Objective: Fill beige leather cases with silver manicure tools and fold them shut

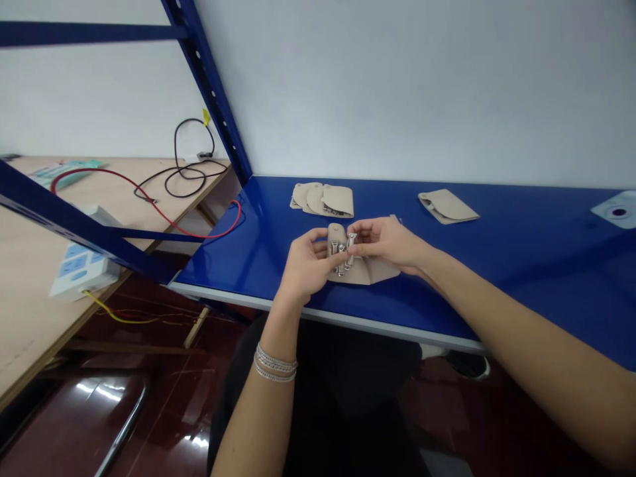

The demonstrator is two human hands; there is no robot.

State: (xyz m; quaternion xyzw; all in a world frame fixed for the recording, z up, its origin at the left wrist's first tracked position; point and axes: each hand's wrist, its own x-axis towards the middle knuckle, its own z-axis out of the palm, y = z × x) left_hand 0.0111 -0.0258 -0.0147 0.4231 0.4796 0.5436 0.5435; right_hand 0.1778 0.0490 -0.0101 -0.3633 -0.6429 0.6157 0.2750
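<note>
Near the front edge of the blue tabletop lies an unfolded beige manicure pouch [358,275], with several shiny metal nail clippers [338,255] side by side in it. My left hand [307,265] is closed on the pouch's left side, its thumb across the clippers. Between the thumb and fingers of my right hand [392,244] is one nail clipper [351,244], tilted over the pouch beside the others. My right hand covers part of the pouch's right flap.
Overlapping beige pouches [338,199] lie behind my hands, and another pouch [450,206] is farther right. A white plate with a dark hole [619,211] sits at the far right. A blue shelf post [213,86] and red cable [199,235] are on the left, beside a wooden table [30,265].
</note>
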